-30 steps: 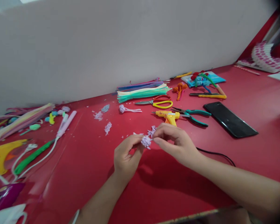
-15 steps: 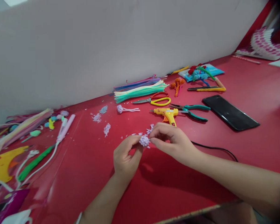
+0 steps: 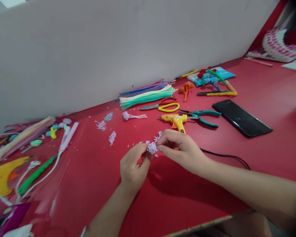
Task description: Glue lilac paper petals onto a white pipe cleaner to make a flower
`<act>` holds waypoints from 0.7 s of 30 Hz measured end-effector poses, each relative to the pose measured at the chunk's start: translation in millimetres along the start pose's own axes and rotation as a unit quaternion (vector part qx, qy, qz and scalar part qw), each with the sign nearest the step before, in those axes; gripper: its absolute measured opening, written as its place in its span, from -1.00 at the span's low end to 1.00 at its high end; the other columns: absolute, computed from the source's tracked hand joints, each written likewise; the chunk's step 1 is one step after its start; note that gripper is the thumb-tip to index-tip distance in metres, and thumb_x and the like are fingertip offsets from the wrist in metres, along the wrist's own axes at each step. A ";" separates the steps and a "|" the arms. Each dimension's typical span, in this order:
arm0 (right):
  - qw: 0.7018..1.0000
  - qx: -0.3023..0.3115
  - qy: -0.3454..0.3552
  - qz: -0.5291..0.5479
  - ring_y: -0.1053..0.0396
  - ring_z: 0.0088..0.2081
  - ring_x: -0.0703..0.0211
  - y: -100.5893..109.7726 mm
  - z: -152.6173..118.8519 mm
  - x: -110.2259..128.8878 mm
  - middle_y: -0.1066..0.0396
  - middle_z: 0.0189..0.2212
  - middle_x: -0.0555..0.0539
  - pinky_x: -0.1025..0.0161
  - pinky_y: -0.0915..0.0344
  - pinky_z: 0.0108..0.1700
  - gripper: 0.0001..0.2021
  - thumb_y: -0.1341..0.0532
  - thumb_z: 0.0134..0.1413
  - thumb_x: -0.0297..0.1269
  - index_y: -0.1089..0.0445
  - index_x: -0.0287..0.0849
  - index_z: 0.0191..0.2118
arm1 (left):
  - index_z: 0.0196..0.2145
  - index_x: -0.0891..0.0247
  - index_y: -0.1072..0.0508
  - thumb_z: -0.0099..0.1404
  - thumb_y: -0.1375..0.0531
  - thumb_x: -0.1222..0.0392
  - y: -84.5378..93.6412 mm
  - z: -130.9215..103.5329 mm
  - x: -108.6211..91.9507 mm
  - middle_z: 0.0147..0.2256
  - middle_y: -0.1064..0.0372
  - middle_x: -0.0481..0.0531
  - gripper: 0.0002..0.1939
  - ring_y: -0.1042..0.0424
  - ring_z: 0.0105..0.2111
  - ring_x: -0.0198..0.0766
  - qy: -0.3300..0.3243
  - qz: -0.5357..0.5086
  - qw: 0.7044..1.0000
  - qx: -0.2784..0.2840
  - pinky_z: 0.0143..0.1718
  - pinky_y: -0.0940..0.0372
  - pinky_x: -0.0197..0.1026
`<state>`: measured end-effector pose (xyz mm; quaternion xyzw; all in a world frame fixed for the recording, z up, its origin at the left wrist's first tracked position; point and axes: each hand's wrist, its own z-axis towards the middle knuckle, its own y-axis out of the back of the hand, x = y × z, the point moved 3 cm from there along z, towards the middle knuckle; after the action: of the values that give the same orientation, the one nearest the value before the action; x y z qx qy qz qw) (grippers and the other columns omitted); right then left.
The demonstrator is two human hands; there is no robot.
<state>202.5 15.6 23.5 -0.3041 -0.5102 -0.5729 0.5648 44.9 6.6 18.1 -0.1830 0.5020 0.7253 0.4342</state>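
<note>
A small purple cluster point(image 3: 152, 148) is pinched between the thumb and finger of my left hand point(image 3: 132, 164). My right hand point(image 3: 179, 148) touches the right side of this cluster with closed fingertips; whatever they hold is too small to make out. Small purple pieces point(image 3: 158, 136) lie just behind the cluster, and more purple bits point(image 3: 112, 137) are to the left. Beyond my right hand lies a yellow glue gun point(image 3: 175, 120). A purple pom-like head with pale stems point(image 3: 126, 116) rests farther back.
On the red table point(image 3: 93, 191) are scissors point(image 3: 169, 106), pliers point(image 3: 204, 118), a black phone point(image 3: 241, 118) and green and white pipe cleaners point(image 3: 148, 97). A second yellow glue gun point(image 3: 2, 174), a pink tool point(image 3: 69, 136) and cords are at the left.
The view has shifted very slightly. Both hands keep nearly the same pose around the purple cluster.
</note>
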 end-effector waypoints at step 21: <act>0.995 -0.004 -0.084 0.047 -0.22 -0.48 0.32 0.2 3.9 -6.2 -0.31 -0.50 0.02 0.33 -0.14 -0.44 -0.90 -0.14 -0.02 -0.46 -0.40 -0.23 -0.44 | -0.36 0.24 -0.45 0.17 -0.17 0.31 -3.0 -0.5 1.5 -0.46 -0.44 -0.05 -0.92 -0.44 -0.46 -0.34 0.068 -0.069 0.995 -0.011 -0.34 -0.33 -0.30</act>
<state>202.9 21.3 18.9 -0.3770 -0.5382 -0.5203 0.5454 46.4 7.2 15.1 -0.2704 0.5087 0.6849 0.4461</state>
